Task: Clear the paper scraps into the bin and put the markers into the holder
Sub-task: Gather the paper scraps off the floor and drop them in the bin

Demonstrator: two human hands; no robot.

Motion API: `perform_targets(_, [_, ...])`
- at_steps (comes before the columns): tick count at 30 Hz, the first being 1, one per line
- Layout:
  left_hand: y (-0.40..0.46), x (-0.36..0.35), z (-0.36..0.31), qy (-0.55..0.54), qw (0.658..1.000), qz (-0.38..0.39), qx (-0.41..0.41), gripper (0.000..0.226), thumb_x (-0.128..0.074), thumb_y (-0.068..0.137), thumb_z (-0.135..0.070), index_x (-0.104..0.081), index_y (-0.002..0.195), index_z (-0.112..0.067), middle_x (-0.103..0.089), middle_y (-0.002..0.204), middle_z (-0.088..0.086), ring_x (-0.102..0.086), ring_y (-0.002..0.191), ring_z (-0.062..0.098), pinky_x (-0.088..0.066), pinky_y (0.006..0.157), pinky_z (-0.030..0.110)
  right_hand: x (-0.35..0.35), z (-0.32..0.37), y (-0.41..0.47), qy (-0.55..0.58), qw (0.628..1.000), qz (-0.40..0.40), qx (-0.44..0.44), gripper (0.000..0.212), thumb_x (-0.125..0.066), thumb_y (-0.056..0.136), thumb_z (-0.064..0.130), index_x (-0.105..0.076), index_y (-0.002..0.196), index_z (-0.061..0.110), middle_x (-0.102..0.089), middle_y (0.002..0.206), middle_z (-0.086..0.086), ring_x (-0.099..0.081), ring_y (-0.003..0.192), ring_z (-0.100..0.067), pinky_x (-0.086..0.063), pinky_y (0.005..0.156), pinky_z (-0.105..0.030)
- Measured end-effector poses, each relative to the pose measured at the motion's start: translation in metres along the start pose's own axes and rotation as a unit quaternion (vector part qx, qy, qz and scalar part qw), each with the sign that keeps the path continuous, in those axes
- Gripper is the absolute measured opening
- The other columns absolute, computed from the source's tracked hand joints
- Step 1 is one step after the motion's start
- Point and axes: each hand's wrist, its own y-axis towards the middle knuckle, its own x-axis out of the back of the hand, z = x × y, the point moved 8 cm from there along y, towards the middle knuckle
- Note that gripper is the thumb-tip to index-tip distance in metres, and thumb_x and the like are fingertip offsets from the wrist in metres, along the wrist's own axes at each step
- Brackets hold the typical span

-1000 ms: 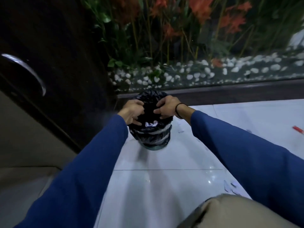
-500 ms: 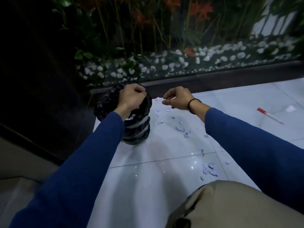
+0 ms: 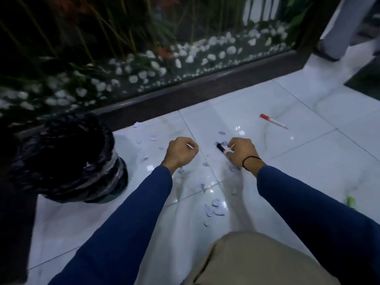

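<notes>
1. Small pale torn paper scraps (image 3: pixel 216 208) lie scattered on the glossy white tiled floor (image 3: pixel 308 161), from near the knee to far by the dark sill.
2. Black-bagged round bin (image 3: pixel 67 161) sits left, open top.
3. Left hand (image 3: pixel 182 151) is curled, a thin white sliver showing at its fingers; cannot tell if gripped.
4. Right hand (image 3: pixel 241 154) is curled over scraps, just beside a black-capped marker (image 3: pixel 221 148).
5. Red-capped white marker (image 3: pixel 273 121) lies far right, well apart.
6. Risk: light scraps slide or flutter on slick tile; marker may roll if nudged.
7. Room: open floor right; sill far, bin left. No holder in view.
</notes>
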Motion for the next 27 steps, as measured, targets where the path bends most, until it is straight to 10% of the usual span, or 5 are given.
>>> perform_targets(6, [0.029, -0.079, 0.002, 0.062, 0.997, 0.049, -0.002, 0.013, -0.066, 0.089, -0.021, -0.077, 0.09, -0.027, -0.075, 0.085, -0.005, -0.072, 0.08, 0.011, -0.056, 0.072, 0.022, -0.017, -0.087, -0.001, 0.014, 0.997, 0.041, -0.063, 0.055, -0.085, 0.065, 0.055, -0.068, 0.105, 0.023, -0.065, 0.1, 0.002, -0.063, 0.09, -0.018, -0.052, 0.079, -0.027])
perform_targets(13, [0.056, -0.131, -0.008, 0.119, 0.992, 0.023, 0.026, 0.019, -0.069, 0.091, -0.032, -0.078, 0.085, -0.018, -0.074, 0.082, -0.003, -0.066, 0.077, 0.018, -0.05, 0.069, 0.027, -0.042, -0.082, 0.019, 0.04, 0.999, 0.002, -0.003, 0.039, -0.077, 0.076, 0.048, -0.071, 0.101, 0.019, -0.067, 0.097, 0.0, -0.063, 0.089, -0.018, -0.052, 0.081, -0.029])
perform_targets(19, [0.059, -0.151, -0.005, 0.004, 0.987, -0.007, 0.162, 0.044, -0.074, 0.084, -0.052, -0.063, 0.072, -0.011, -0.064, 0.071, 0.001, -0.064, 0.072, 0.02, -0.049, 0.061, 0.028, -0.056, -0.079, 0.027, -0.003, 1.0, 0.008, 0.01, 0.032, -0.068, 0.081, 0.032, -0.051, 0.057, 0.019, -0.053, 0.059, 0.002, -0.058, 0.065, -0.023, -0.043, 0.06, -0.026])
perform_targets(27, [0.069, -0.146, 0.005, -0.071, 0.978, -0.075, 0.18, 0.026, -0.078, 0.079, -0.037, -0.08, 0.074, -0.012, -0.076, 0.073, 0.002, -0.073, 0.075, 0.021, -0.061, 0.074, 0.032, -0.012, -0.093, 0.044, 0.077, 0.997, -0.014, 0.026, 0.055, -0.069, 0.071, 0.07, -0.075, 0.099, 0.022, -0.073, 0.086, 0.006, -0.067, 0.08, -0.008, -0.054, 0.079, -0.022])
